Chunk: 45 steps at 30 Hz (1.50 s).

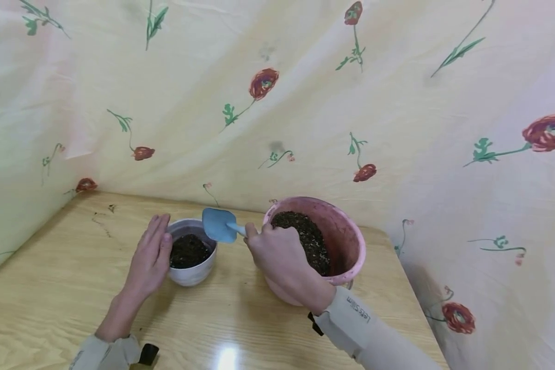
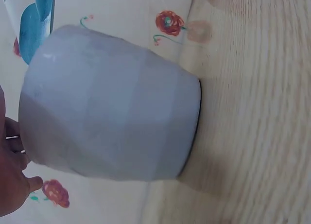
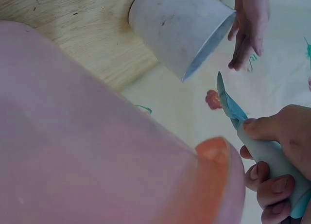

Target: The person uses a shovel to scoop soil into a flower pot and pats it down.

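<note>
My right hand (image 1: 277, 252) grips the handle of a small blue trowel (image 1: 219, 225), fingers wrapped round it in the right wrist view. The trowel's blade is above the right rim of a white pot (image 1: 191, 275), and no soil shows on it. Dark soil (image 1: 189, 251) lies inside that pot. My left hand (image 1: 150, 254), its fingers straight, is at the pot's left rim; whether it touches is hard to tell. Beneath my right forearm stands a pink bucket (image 1: 347, 241) with dark, speckled soil (image 1: 305, 236) heaped along its left side.
Both containers stand on a light wooden table (image 1: 74, 288). Behind and beside it hangs a pale sheet (image 1: 189, 92) printed with red flowers. Small dark crumbs (image 1: 112, 207) lie at the table's back left.
</note>
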Each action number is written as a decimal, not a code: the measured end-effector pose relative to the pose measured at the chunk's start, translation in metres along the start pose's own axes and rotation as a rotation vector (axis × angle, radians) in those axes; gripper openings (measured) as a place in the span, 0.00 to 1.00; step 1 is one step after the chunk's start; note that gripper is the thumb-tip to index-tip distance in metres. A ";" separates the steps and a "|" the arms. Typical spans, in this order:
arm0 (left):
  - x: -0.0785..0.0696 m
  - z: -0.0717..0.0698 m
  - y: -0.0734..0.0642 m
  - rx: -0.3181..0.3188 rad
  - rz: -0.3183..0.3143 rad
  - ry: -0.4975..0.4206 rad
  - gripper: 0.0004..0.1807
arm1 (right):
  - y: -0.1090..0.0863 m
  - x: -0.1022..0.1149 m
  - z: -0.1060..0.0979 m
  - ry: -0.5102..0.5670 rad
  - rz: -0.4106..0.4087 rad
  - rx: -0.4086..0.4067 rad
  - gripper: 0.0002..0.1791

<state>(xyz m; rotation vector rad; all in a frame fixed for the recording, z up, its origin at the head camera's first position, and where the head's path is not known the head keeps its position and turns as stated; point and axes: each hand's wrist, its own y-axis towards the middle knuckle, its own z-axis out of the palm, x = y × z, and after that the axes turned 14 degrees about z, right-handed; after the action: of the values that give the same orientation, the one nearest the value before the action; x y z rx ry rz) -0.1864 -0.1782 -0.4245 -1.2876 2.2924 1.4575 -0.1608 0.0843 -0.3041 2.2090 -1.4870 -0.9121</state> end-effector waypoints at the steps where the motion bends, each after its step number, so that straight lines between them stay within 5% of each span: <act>1: -0.001 0.001 0.000 -0.015 0.008 0.005 0.26 | -0.001 -0.003 -0.001 0.018 -0.001 -0.011 0.12; 11: -0.028 0.014 0.011 -0.071 0.125 -0.013 0.24 | -0.015 -0.044 -0.012 0.140 0.059 -0.201 0.10; 18: -0.044 0.027 0.026 -0.061 0.220 -0.068 0.24 | -0.032 -0.073 -0.021 0.163 0.078 -0.198 0.13; 26: -0.055 0.042 0.035 0.034 0.176 -0.125 0.24 | -0.053 -0.097 -0.020 0.197 0.110 -0.151 0.09; 34: -0.067 0.061 0.046 0.096 0.162 -0.191 0.25 | -0.066 -0.131 -0.020 0.165 0.184 0.020 0.10; 40: -0.075 0.075 0.058 0.160 0.146 -0.219 0.26 | -0.066 -0.161 -0.016 0.169 0.156 0.249 0.15; 45: -0.083 0.086 0.066 0.206 0.155 -0.255 0.27 | -0.065 -0.178 -0.009 0.129 0.132 0.344 0.14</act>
<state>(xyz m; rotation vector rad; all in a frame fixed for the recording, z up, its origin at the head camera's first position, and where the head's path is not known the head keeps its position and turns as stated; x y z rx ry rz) -0.2082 -0.0504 -0.3821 -0.8335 2.3370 1.2992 -0.1543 0.2719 -0.2774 2.3123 -1.8115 -0.4917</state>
